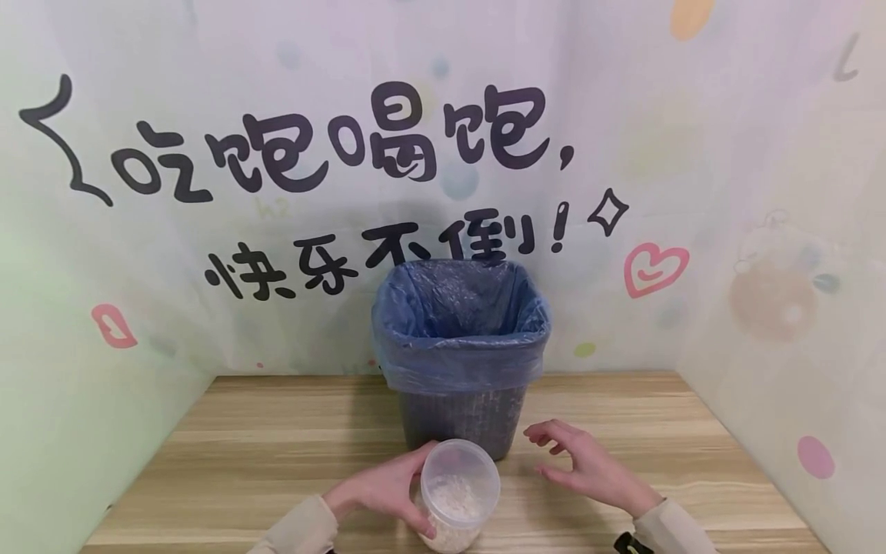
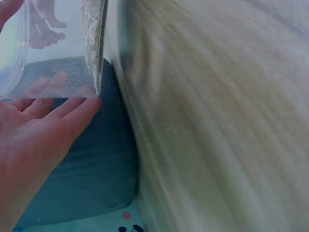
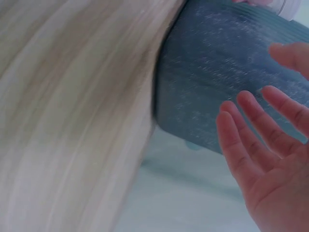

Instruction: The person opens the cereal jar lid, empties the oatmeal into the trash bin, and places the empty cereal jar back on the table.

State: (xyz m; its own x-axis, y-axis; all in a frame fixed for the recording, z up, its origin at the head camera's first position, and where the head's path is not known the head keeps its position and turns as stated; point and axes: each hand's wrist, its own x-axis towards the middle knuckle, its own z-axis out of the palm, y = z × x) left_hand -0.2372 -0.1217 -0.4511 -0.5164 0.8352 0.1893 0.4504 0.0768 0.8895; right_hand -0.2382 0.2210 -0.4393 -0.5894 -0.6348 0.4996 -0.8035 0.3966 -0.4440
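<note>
White printed sheeting [image 1: 477, 46], with bold black lettering and a pink heart, fills most of the frame behind everything else. Below it spreads the wood-grain worktop [image 1: 270, 431], its front edge cut off by the bottom of the frame. A dark, ribbed waste bin [image 1: 457, 419] stands upright at the centre, with a blue plastic liner [image 1: 464, 365] folded over its rim.

At lower left of centre, the person's left hand [image 1: 384, 488] is spread wide in a C around the left side of a clear plastic jar, thumb in front and fingers behind, and appears to have hold of it. At lower right, the right hand [image 1: 588, 469] holds nothing; its fingers are loosely parted, pointing left towards the jar.

That clear plastic jar [image 1: 462, 478] sits at bottom centre, between the hands, its long axis near upright: the left hand touches it, the right is apart from it. It lies in front of the bin; whether its base meets the worktop cannot be told. Pale flakes [image 1: 453, 500] lie in its lower part.
</note>
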